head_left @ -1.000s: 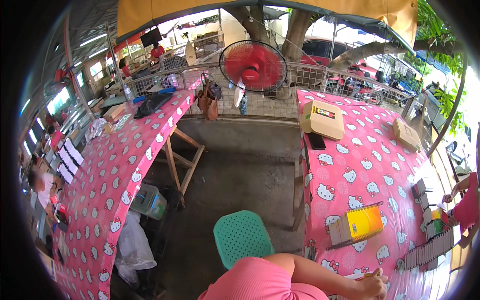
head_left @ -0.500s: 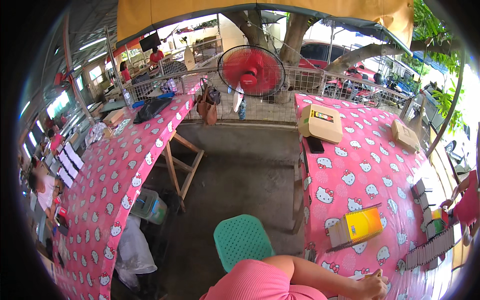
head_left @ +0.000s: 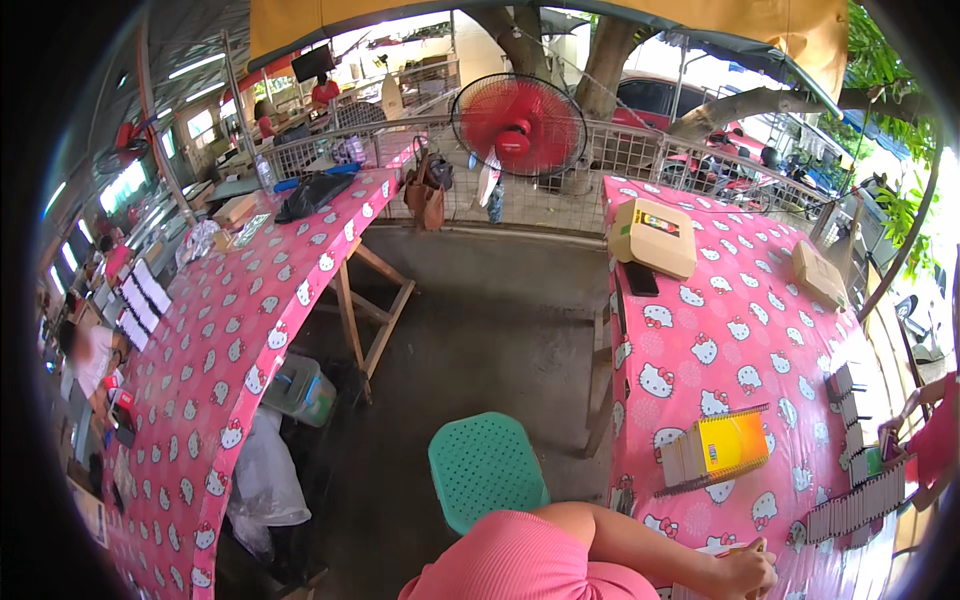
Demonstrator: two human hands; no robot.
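Observation:
My left arm, in a pink ribbed sleeve, reaches right from the lower middle. My left hand (head_left: 745,572) is over the right-hand table near the lower edge. Its fingers are bent together around something small that I cannot make out. Beside the hand, part of a white sheet (head_left: 720,548) shows on the pink patterned tablecloth (head_left: 740,340). Beyond it lies a stack of spiral-bound notebooks (head_left: 735,443) with a yellow-orange cover on top. My right hand is not in view.
Rows of dark-spined spiral notebooks (head_left: 860,508) line the table's right side, where a co-worker's hand (head_left: 890,440) reaches in. Farther off are a cardboard box (head_left: 652,238) and a black phone (head_left: 640,280). A green stool (head_left: 487,470) stands between the tables; a red fan (head_left: 515,125) is behind.
The view has shifted slightly, so the background sits a little farther right and higher. My left hand stays in nearly the same place with fingers still bent. The co-worker's hand has come lower, by the notebooks.

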